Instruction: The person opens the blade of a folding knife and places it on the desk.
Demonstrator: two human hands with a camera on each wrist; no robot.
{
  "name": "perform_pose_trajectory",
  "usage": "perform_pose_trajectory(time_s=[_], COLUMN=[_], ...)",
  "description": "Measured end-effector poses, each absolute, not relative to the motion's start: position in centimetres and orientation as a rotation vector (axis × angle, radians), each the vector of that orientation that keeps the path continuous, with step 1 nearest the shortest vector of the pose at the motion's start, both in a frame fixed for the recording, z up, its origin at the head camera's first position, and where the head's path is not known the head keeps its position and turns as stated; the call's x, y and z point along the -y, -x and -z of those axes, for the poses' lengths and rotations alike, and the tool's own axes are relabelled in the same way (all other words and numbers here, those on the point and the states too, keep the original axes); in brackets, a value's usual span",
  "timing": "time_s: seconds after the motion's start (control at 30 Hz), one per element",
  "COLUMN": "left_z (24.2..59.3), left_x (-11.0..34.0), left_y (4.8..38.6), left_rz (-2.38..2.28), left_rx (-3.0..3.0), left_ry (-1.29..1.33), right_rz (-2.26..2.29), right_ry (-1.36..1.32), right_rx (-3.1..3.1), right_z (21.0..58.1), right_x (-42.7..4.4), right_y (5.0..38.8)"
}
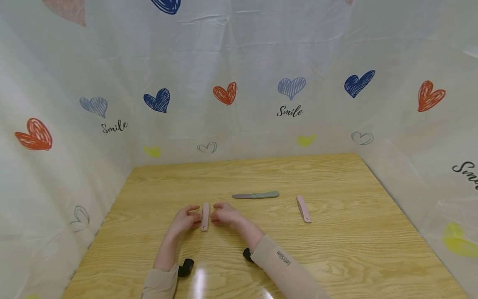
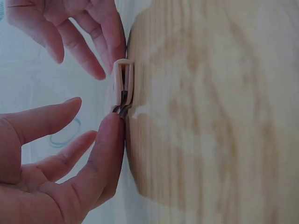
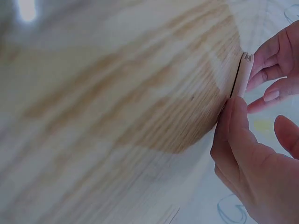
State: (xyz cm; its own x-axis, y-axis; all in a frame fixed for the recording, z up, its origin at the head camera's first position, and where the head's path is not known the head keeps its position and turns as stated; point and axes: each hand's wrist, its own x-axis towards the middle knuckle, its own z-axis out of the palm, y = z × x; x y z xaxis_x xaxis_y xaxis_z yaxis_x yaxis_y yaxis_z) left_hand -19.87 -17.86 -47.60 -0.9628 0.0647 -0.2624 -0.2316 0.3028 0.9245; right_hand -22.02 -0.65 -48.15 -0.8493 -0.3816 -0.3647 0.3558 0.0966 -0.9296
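A pink folding knife (image 1: 205,216), folded, lies on the table between the two hands. From its left side the left hand (image 1: 184,220) touches it with extended fingers; in the left wrist view a fingertip meets the knife (image 2: 123,84) near its metal part, thumb held apart. The right hand (image 1: 228,215) is at the opposite side, and in the right wrist view its fingertips touch the handle's edge (image 3: 243,77). Neither hand's fingers wrap around the knife. Farther back lies a green-handled folding knife (image 1: 266,194), its blade unfolded and pointing left.
A second pink folding knife (image 1: 303,209), folded, lies on the right part of the wooden table (image 1: 343,245). White curtains (image 1: 254,54) printed with hearts and "Smile" stand behind and at both sides. Black wrist devices (image 1: 185,268) sit on the forearms.
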Motion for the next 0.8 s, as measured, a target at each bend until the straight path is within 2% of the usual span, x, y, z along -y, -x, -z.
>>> perform_pose_trajectory(time_s=[0.37, 0.8], left_z=[48.46, 48.64], left_x=[18.16, 17.79], left_y=[20.1, 20.16], left_rz=[-1.828, -1.82], left_rx=[-2.23, -2.222], left_ry=[0.205, 0.135], right_rz=[1.795, 1.835], right_ry=[0.06, 0.027], right_rx=[-1.788, -1.66], right_z=[48.01, 47.82], right_x=[1.11, 0.95], right_y=[22.21, 22.18])
